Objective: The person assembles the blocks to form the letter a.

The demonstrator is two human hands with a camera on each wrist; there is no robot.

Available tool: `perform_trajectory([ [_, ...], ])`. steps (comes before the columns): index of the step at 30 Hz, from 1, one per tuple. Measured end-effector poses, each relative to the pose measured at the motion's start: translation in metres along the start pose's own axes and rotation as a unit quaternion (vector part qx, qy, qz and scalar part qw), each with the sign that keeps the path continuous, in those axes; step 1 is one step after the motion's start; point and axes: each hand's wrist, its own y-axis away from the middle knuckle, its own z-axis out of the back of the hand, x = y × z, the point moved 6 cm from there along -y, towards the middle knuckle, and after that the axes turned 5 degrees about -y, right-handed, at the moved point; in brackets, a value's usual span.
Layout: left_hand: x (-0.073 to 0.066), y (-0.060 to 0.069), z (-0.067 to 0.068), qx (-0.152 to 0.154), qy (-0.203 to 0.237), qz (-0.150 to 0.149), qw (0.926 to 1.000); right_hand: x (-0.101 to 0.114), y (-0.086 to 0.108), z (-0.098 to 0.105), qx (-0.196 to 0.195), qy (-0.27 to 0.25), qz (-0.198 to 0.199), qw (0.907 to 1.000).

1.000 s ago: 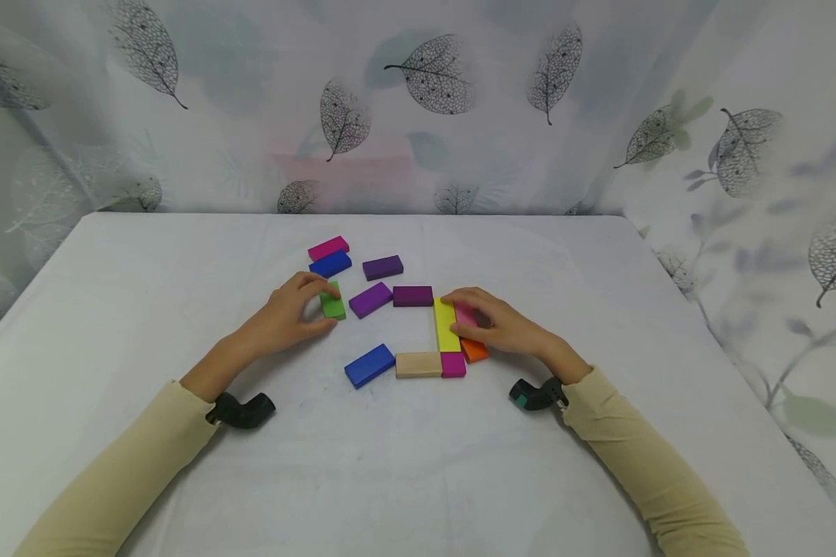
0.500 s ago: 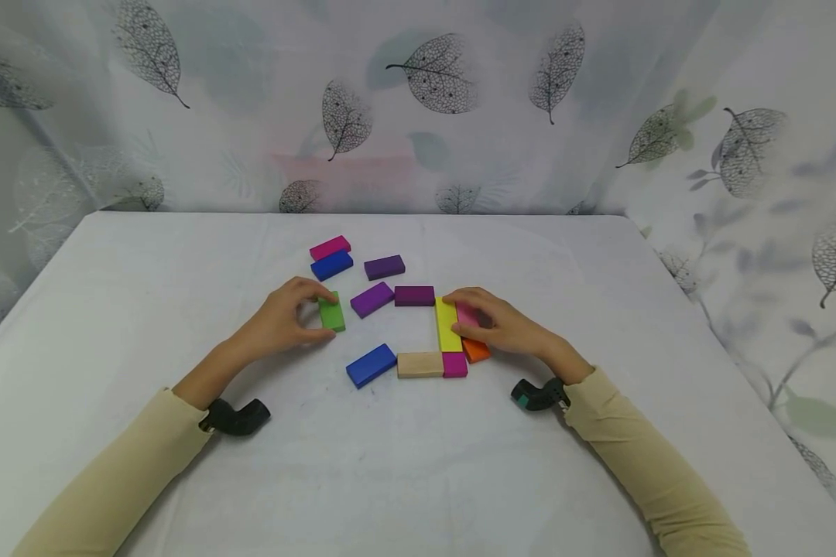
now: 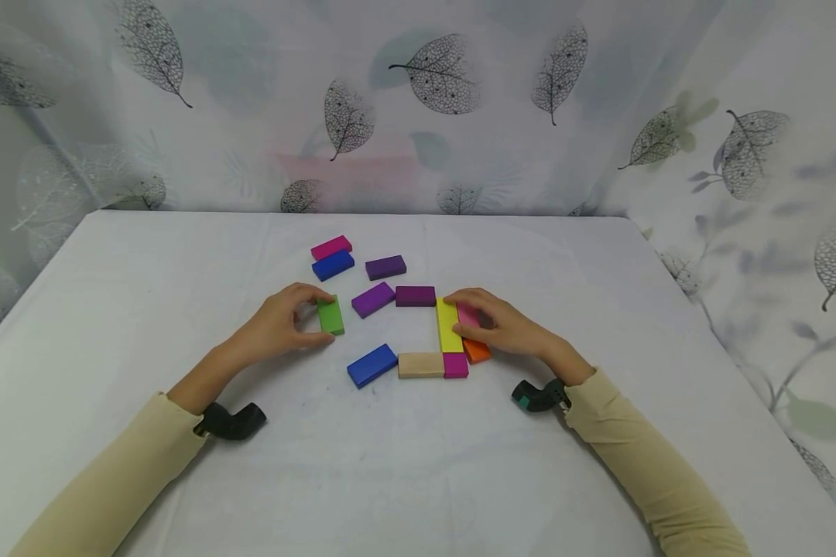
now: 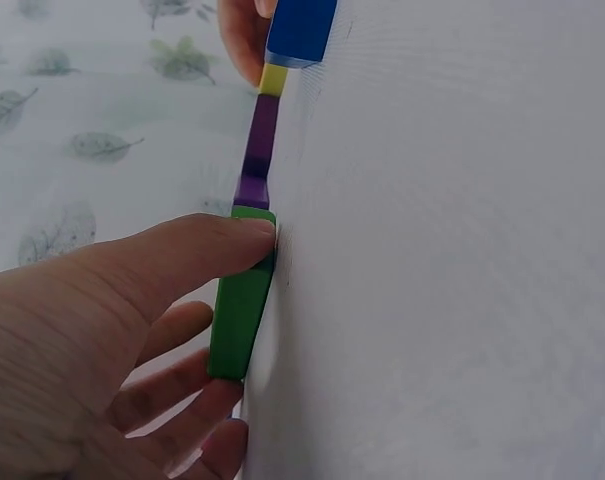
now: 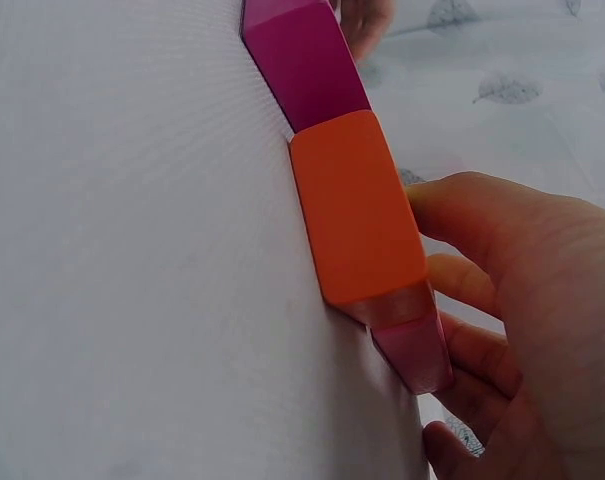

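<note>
My left hand (image 3: 279, 323) pinches a green block (image 3: 330, 316) lying flat on the table, thumb at its near end and a finger at its far end. In the left wrist view the thumb presses the end of the green block (image 4: 244, 310). My right hand (image 3: 498, 323) has its curled fingers and thumb on a yellow block (image 3: 449, 325). Partly under that hand lie a pink block (image 3: 467, 314) and an orange block (image 3: 477, 352). The right wrist view shows the orange block (image 5: 362, 215) in front of the thumb.
A dark purple block (image 3: 415, 296), a tan block (image 3: 421, 365) and a magenta block (image 3: 456, 365) adjoin the yellow one. A purple block (image 3: 373, 299) and a blue block (image 3: 372, 366) lie slanted. Behind are another blue (image 3: 333, 265), a pink-red (image 3: 331, 247) and a dark violet block (image 3: 386, 268).
My left hand has drawn the green block a little nearer to me and shifted its fingers to the block's two ends. The right hand stays in place.
</note>
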Motion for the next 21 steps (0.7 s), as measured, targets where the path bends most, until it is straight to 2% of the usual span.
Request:
perform_trajectory([
  [16, -0.008, 0.014, -0.002, 0.003, 0.015, 0.006, 0.9999, -0.002, 0.000, 0.000, 0.000, -0.001, 0.000, 1.0000],
  [21, -0.011, 0.018, -0.002, -0.006, 0.016, -0.007, 0.9998, -0.002, 0.000, 0.000, -0.001, 0.000, -0.001, 1.0000],
])
